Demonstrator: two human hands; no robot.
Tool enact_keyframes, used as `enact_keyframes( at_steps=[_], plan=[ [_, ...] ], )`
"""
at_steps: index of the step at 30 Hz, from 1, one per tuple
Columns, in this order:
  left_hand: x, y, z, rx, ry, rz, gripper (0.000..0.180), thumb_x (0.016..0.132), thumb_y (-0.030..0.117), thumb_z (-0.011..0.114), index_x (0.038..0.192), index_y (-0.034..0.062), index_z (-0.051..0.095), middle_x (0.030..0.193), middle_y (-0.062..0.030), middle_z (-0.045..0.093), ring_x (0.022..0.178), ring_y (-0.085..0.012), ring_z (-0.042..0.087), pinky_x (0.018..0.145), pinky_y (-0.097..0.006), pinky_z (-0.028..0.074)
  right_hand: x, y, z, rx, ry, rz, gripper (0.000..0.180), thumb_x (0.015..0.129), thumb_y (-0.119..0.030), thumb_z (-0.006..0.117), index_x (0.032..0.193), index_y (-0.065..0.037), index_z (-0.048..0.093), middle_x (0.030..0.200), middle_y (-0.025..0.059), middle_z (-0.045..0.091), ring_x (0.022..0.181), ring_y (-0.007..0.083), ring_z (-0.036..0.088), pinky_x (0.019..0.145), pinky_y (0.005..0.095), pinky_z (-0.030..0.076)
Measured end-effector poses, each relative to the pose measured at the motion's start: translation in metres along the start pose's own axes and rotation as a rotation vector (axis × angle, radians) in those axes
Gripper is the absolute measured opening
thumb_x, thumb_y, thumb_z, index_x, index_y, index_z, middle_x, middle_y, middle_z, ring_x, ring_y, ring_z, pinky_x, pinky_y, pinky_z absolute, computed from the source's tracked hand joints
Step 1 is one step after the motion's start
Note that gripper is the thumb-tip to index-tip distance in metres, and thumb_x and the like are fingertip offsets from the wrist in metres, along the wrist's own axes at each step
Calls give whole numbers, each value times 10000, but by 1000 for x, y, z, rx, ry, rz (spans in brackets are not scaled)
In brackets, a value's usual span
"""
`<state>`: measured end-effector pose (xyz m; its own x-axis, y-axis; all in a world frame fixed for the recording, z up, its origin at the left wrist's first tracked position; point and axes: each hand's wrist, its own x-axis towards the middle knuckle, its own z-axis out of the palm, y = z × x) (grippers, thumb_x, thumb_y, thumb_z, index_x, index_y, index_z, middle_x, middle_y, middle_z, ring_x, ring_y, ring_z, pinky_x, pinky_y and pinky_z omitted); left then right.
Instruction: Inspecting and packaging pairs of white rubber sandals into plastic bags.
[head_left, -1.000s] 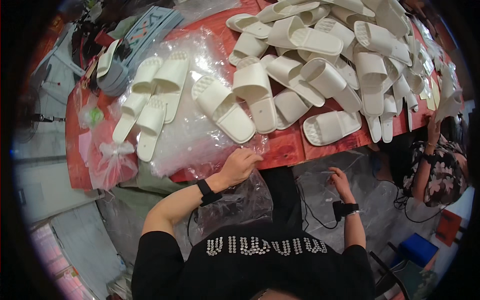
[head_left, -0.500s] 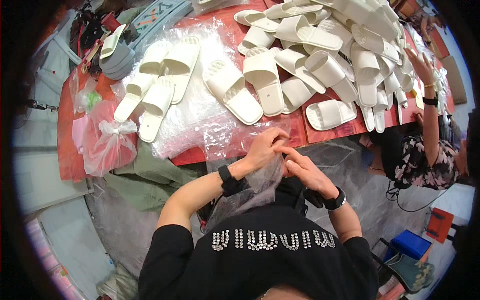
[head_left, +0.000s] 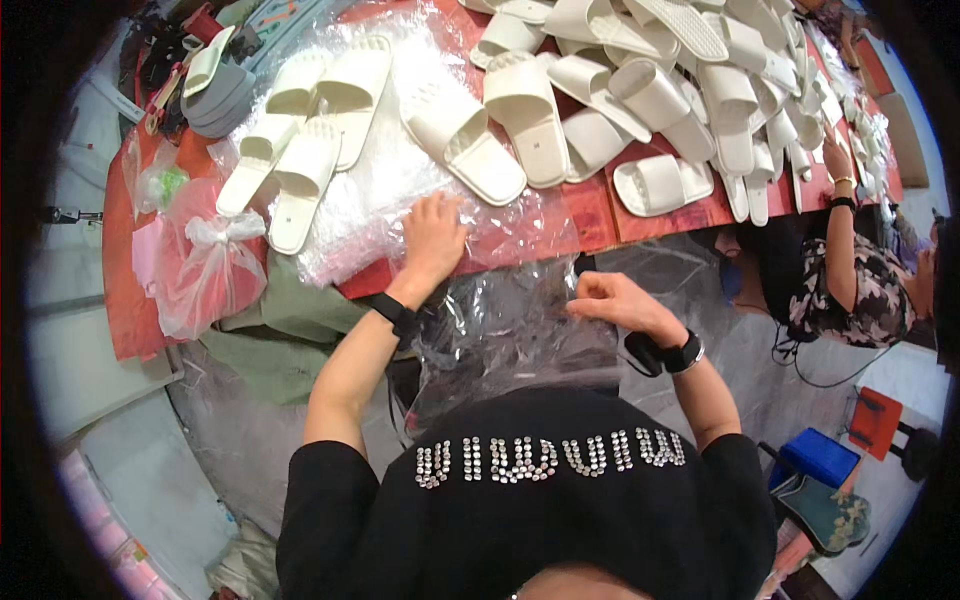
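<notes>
Crinkled clear plastic bag, right hand pinching, left hand flat

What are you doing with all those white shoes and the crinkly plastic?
A person sits at a red table heaped with white slippers. The left hand lies flat on a pile of clear plastic bags at the table's edge. The right hand pinches one clear bag held over the lap. No slipper is in either hand. Another person's hand reaches the pile at the right.
</notes>
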<state>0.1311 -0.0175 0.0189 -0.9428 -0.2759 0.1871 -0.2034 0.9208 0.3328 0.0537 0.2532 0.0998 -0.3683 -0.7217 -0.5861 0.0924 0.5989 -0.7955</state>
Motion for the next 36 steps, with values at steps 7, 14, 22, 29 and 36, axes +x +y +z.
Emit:
enact_keyframes(
  at_steps=[7, 14, 22, 29, 36],
  plan=[
    [-16, -24, 5, 148, -145, 57, 447, 711, 224, 622, 1123, 134, 474, 1074, -70, 475, 1032, -244, 405, 829, -451, 299, -16, 32, 0, 30, 61, -29, 125, 755, -39, 580, 847, -36, 496, 727, -25, 508, 657, 50, 472, 601, 198, 388],
    [-16, -22, 6, -53, -297, -98, 346, 753, 211, 605, 1064, 90, 514, 806, -58, 590, 758, -232, 551, 695, -364, 425, -32, 49, 6, 157, 132, -9, 163, 758, -41, 568, 907, -21, 505, 694, -1, 527, 632, 65, 508, 562, 213, 397],
    [53, -10, -61, -553, 82, 61, 198, 798, 238, 554, 906, 79, 601, 657, -108, 597, 595, -201, 584, 568, -322, 440, -33, 38, -24, 228, 344, -212, 218, 801, -76, 559, 1012, -46, 513, 825, -8, 536, 689, 43, 492, 587, 188, 410],
    [101, 40, -87, 94, 459, 279, 392, 742, 225, 620, 1113, 142, 521, 1110, -83, 497, 1082, -242, 406, 882, -396, 281, 24, 24, -27, 350, 548, -347, 257, 801, -88, 549, 1053, -50, 510, 819, -9, 522, 669, 56, 474, 570, 189, 398],
    [12, 79, -62, -213, -341, 623, 719, 650, 357, 680, 1281, 214, 366, 1324, -153, 293, 1225, -383, 203, 947, -543, 176, 55, 39, -19, 549, 674, -315, 345, 773, -63, 534, 1105, -5, 460, 815, 26, 537, 639, 74, 486, 547, 201, 410]
  ],
)
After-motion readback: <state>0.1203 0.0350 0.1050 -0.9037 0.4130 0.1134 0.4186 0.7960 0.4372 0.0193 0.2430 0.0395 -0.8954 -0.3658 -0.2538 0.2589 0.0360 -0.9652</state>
